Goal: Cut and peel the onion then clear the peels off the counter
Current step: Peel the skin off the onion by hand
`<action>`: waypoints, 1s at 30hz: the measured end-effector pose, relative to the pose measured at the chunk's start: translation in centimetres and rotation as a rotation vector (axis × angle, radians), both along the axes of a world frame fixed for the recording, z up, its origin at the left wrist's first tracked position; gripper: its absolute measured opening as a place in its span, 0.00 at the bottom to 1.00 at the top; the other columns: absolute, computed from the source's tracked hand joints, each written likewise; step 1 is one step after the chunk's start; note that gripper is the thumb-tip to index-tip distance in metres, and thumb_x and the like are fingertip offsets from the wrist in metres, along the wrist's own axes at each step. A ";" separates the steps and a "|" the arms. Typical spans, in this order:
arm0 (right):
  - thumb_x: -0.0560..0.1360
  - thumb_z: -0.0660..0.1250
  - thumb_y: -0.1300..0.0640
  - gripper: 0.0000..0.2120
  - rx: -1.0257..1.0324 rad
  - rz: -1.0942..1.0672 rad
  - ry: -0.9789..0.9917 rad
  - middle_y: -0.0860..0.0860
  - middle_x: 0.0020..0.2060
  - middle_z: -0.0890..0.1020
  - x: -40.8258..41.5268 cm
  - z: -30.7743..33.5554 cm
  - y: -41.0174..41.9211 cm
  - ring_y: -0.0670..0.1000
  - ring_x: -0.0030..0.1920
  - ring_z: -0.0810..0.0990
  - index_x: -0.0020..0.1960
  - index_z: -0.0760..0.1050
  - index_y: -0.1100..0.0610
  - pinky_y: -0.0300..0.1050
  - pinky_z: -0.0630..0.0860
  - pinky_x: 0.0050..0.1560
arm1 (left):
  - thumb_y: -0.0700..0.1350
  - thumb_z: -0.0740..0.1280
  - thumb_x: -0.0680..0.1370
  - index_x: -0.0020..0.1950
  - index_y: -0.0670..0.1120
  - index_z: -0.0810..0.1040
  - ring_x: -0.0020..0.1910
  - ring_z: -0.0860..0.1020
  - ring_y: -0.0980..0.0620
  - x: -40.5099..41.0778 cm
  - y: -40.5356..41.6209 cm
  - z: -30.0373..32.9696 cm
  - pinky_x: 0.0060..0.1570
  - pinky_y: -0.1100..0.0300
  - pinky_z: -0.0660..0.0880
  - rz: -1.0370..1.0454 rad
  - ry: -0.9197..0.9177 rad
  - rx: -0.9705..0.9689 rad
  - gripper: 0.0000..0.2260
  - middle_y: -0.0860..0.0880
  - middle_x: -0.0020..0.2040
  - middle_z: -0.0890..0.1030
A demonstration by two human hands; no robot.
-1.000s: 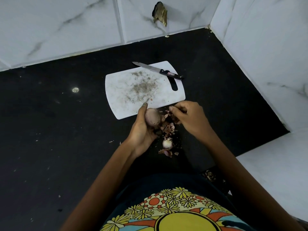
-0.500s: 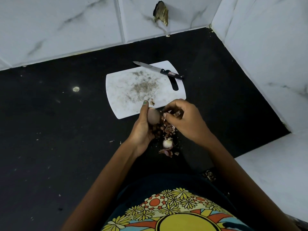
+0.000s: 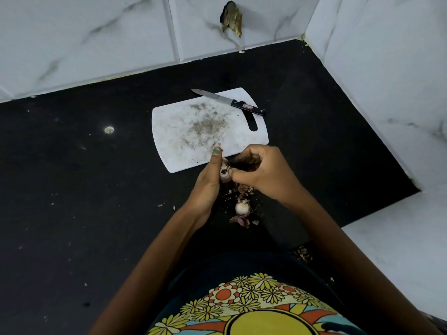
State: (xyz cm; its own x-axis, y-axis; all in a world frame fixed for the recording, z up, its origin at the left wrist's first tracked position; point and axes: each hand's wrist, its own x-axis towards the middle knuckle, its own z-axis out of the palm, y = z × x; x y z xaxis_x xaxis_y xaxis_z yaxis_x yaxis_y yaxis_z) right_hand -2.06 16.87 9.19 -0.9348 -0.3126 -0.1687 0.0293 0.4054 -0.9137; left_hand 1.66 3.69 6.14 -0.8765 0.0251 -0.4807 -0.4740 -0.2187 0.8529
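My left hand point(image 3: 209, 182) grips a small pale onion point(image 3: 225, 174) just in front of the white cutting board point(image 3: 183, 131). My right hand point(image 3: 262, 172) presses against the onion, thumb and fingers pinched on its skin. Brown-pink peels point(image 3: 244, 189) lie on the black counter point(image 3: 84, 189) below my hands. A white onion piece point(image 3: 242, 208) sits among them, with more peel point(image 3: 240, 220) just nearer to me. A black-handled knife point(image 3: 229, 102) rests across the board's far right corner.
White marble-patterned tiled walls point(image 3: 375, 68) close the counter at the back and on the right. A white ledge point(image 3: 399, 250) sits at the right front. Small crumbs dot the counter; a few scraps point(image 3: 302, 253) lie at its front edge.
My right hand has moved left from beside the onion and closed onto it. My left hand has turned the onion slightly.
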 end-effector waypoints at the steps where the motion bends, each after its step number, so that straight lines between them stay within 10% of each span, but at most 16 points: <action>1: 0.63 0.75 0.53 0.09 0.001 -0.003 0.001 0.48 0.34 0.84 -0.1 -0.1 0.1 0.46 0.38 0.83 0.40 0.81 0.57 0.40 0.80 0.41 | 0.67 0.53 0.76 0.61 0.41 0.78 0.58 0.80 0.49 0.1 0.0 0.1 0.66 0.49 0.71 -0.001 0.000 -0.013 0.33 0.43 0.56 0.83; 8: 0.69 0.71 0.65 0.04 0.000 -0.068 0.004 0.51 0.37 0.85 -0.4 -1.2 0.6 0.45 0.38 0.83 0.43 0.82 0.60 0.44 0.80 0.43 | 0.62 0.49 0.80 0.51 0.46 0.80 0.37 0.82 0.59 0.0 0.4 -0.7 0.41 0.66 0.76 0.004 -0.043 0.061 0.27 0.51 0.37 0.84; 12: 0.71 0.70 0.63 0.03 0.104 -0.150 0.088 0.47 0.35 0.83 -0.8 -1.8 1.1 0.41 0.35 0.81 0.44 0.81 0.58 0.40 0.80 0.41 | 0.65 0.49 0.79 0.57 0.46 0.79 0.45 0.83 0.55 -0.4 0.1 -1.0 0.47 0.59 0.75 0.044 -0.137 0.232 0.29 0.48 0.49 0.85; 18: 0.75 0.67 0.63 0.03 0.165 -0.136 0.112 0.50 0.37 0.83 -0.7 -2.3 1.2 0.47 0.37 0.82 0.47 0.79 0.59 0.51 0.81 0.45 | 0.66 0.49 0.78 0.43 0.47 0.78 0.32 0.73 0.55 -0.4 -0.1 -0.5 0.38 0.61 0.69 0.097 -0.228 0.365 0.28 0.51 0.32 0.80; 23: 0.76 0.65 0.63 0.09 0.152 -0.054 0.164 0.50 0.47 0.83 0.1 -1.5 0.6 0.42 0.46 0.80 0.53 0.80 0.59 0.30 0.74 0.50 | 0.65 0.46 0.79 0.53 0.46 0.78 0.31 0.81 0.56 -0.3 -0.2 -0.3 0.29 0.65 0.76 0.064 -0.258 0.442 0.29 0.49 0.38 0.84; 30: 0.71 0.73 0.57 0.11 0.039 -0.018 0.065 0.47 0.44 0.84 0.4 -0.7 0.1 0.43 0.45 0.83 0.53 0.79 0.56 0.42 0.80 0.49 | 0.63 0.47 0.81 0.59 0.49 0.78 0.45 0.83 0.56 -0.2 -0.1 -0.1 0.37 0.61 0.78 0.027 -0.218 0.395 0.26 0.48 0.53 0.84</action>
